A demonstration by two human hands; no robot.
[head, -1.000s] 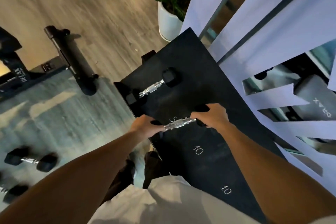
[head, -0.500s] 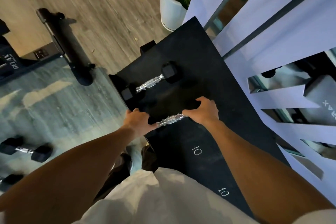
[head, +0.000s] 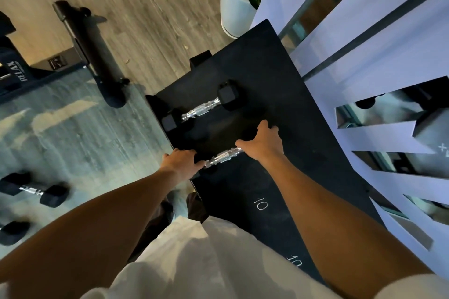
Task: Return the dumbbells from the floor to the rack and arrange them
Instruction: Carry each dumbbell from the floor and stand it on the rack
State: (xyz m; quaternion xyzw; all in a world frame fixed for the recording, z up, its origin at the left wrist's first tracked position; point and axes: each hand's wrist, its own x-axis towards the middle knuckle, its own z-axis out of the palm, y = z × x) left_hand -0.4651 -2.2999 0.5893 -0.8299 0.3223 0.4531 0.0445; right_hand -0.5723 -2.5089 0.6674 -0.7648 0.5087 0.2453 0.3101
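Observation:
A black rack shelf (head: 274, 85) marked with white "10" numbers runs from the centre to the lower right. One black hex dumbbell with a chrome handle (head: 201, 110) lies on the shelf's far part. Nearer me a second dumbbell (head: 222, 157) lies on the shelf; its chrome handle shows between my hands. My left hand (head: 181, 162) covers and grips its left head at the shelf's edge. My right hand (head: 263, 144) grips its right head, which is hidden under the fingers. A third dumbbell (head: 34, 192) lies on the floor mat at left, and part of another (head: 12, 232) below it.
A black bench leg with a round foot (head: 92, 53) stands on the wood floor left of the rack. A white pot with a green plant (head: 235, 5) sits beyond the shelf's far end. White mirrored wall panels (head: 364, 56) close the right side.
Both hands have shifted the nearer dumbbell slightly toward the far dumbbell along the shelf. My right hand's fingers spread wider over its head. The view has drifted a little.

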